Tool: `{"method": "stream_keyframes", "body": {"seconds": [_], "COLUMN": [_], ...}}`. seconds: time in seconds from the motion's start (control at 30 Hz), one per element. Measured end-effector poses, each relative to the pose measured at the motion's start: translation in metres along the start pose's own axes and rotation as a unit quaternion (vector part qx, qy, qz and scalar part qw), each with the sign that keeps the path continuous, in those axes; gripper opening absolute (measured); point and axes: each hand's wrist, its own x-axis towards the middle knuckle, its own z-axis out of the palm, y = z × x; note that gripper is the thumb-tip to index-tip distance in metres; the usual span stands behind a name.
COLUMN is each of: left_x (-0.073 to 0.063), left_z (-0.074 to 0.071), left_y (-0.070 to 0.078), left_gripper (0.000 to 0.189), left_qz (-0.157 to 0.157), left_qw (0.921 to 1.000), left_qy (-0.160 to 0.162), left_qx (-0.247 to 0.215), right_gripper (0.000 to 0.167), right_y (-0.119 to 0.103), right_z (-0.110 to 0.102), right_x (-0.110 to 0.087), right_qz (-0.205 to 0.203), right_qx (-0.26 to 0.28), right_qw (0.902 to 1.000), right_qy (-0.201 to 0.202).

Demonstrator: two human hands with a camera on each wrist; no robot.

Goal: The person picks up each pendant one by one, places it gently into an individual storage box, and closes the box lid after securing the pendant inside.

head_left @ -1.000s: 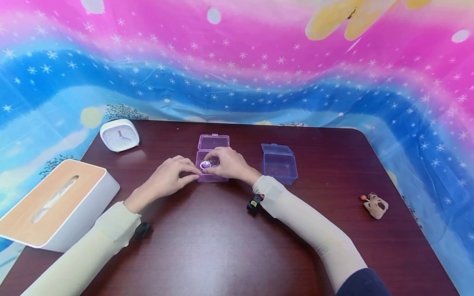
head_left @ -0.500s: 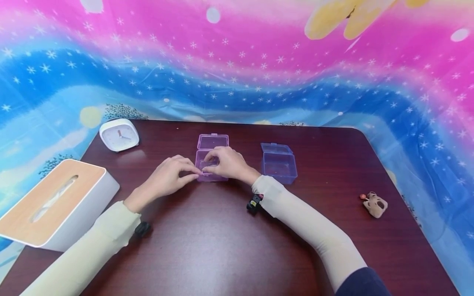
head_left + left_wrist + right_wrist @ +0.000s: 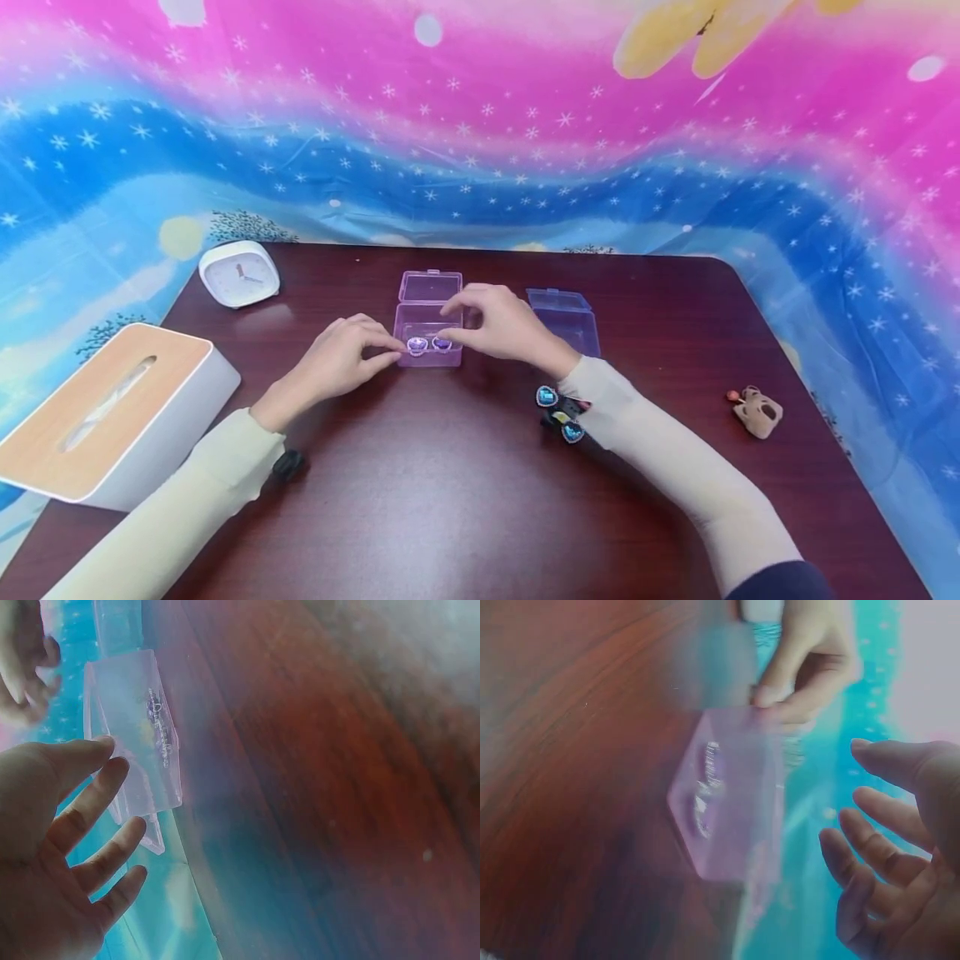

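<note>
A pink translucent plastic box (image 3: pixel 429 360) stands on the table with its lid up. Two purple jewel pieces with pale, sparkling rims lie inside: a left one (image 3: pixel 417 345) and a right one (image 3: pixel 443 342). My left hand (image 3: pixel 347 357) pinches the box's near left edge between thumb and finger. Over the box's right side hovers my right hand (image 3: pixel 510 329), its fingers loosely bent and holding nothing. In the right wrist view, a gap separates that hand (image 3: pixel 900 855) from the box.
Right of the pink box, a blue translucent box (image 3: pixel 581 333) stands with its lid up, partly hidden by my right hand. Two blue jewel pieces (image 3: pixel 546 396) lie by my right wrist. Around them are a clock (image 3: pixel 240 275), tissue box (image 3: pixel 112 408) and plush bear-like charm (image 3: pixel 757 414).
My right hand has let go of the purple jewel piece and moved up and right. Both purple pieces and two blue ones now show. My left hand has stayed at the box.
</note>
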Motion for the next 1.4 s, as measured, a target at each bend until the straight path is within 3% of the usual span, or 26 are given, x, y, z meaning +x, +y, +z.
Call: {"method": "stream_keyframes", "body": {"seconds": [0.17, 0.27, 0.4, 0.63, 0.8, 1.0, 1.2, 1.4], "left_x": [-0.002, 0.001, 0.015, 0.049, 0.071, 0.095, 0.106, 0.108], "left_z": [0.004, 0.006, 0.007, 0.027, 0.048, 0.063, 0.076, 0.081], "left_y": [0.006, 0.016, 0.041, 0.088, 0.113, 0.134, 0.14, 0.141], "left_gripper": [0.031, 0.04, 0.039, 0.039, 0.042, 0.04, 0.021, 0.017], "left_qz": [-0.013, 0.007, 0.045, 0.092, 0.071, 0.056, 0.045, 0.045], "left_qw": [0.9998, 0.9985, 0.9942, 0.992, 0.9962, 0.9972, 0.9976, 0.998], "left_qy": [0.013, 0.052, 0.09, 0.062, 0.012, -0.049, -0.052, -0.044], "left_qx": [-0.004, -0.012, -0.036, -0.061, -0.049, -0.012, 0.012, 0.01], "right_gripper": [0.029, 0.03, 0.03, 0.033, 0.034, 0.032, 0.037, 0.039], "right_y": [0.013, 0.023, 0.039, 0.058, 0.066, 0.068, 0.065, 0.061], "right_z": [-0.031, -0.046, -0.055, -0.048, -0.038, -0.025, -0.011, -0.002], "right_x": [-0.046, -0.075, -0.113, -0.163, -0.18, -0.187, -0.192, -0.194], "right_qz": [0.005, 0.025, 0.05, 0.099, 0.114, 0.122, 0.14, 0.144], "right_qx": [0.022, 0.018, 0.02, 0.028, 0.042, 0.042, 0.01, -0.024], "right_qw": [0.9995, 0.9991, 0.9981, 0.9947, 0.9925, 0.9915, 0.9901, 0.989], "right_qy": [0.023, 0.03, 0.031, 0.011, -0.008, -0.016, -0.008, 0.021]}}
